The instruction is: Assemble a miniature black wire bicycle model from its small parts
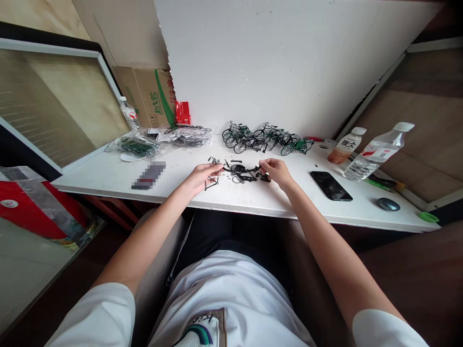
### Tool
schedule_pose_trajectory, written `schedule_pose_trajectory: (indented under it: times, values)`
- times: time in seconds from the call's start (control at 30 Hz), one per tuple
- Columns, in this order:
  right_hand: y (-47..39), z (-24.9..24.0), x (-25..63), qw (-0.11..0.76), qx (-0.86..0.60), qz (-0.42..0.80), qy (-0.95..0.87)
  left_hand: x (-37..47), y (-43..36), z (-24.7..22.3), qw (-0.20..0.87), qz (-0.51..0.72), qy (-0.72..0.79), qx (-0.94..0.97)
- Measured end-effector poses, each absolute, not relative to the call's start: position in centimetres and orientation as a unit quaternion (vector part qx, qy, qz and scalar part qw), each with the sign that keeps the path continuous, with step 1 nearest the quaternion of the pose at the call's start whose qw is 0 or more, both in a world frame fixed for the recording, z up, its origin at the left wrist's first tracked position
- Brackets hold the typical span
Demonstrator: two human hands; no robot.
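Observation:
Over the table, my left hand (205, 177) is closed in a pinch, and a thin black miniature bicycle frame (212, 182) hangs from its fingers. Across from it, my right hand (275, 171) pinches the end of a slim black plastic part (253, 169). That part reaches toward the left fingertips; whether it touches them I cannot tell. Between and below the hands lie loose black bicycle parts (238, 178), among them small wheels and tiny bits. Behind them stand several assembled miniature bicycles (246, 139), black and dark green, in a cluster.
Plastic bags of parts (135, 146) lie at the back left before a cardboard box (146, 94). A phone (331, 185), a dark mouse-like object (388, 204), a brown drink bottle (346, 146) and a water bottle (376, 153) occupy the right. A pixelated patch (149, 175) covers something left.

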State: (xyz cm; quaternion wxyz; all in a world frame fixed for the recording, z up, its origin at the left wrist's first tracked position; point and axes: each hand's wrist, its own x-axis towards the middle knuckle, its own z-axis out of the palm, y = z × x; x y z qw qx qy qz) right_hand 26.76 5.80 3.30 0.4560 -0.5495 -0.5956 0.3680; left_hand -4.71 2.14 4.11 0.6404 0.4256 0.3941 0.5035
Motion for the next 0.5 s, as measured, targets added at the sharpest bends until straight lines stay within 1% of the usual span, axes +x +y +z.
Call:
schedule_pose_trajectory:
  times: [0.1,0.2,0.37,0.5]
  values:
    - [6.2,3.4,27.7,0.383,-0.513,0.252,-0.726,-4.7,2.1,4.1,0.639,0.501,0.396,0.428]
    - [6.1,4.1,28.2,0.336,-0.513,0.218,-0.759,-4.6,2.0,4.1,0.64,0.5,0.393,0.431]
    - [5.1,5.8,28.1,0.325,-0.537,0.218,-0.747,-4.4,1.7,4.3,0.647,0.495,0.384,0.435]
    - [4.6,6.5,27.9,0.354,-0.544,0.198,-0.735,-4.3,1.7,4.2,0.651,0.492,0.375,0.438]
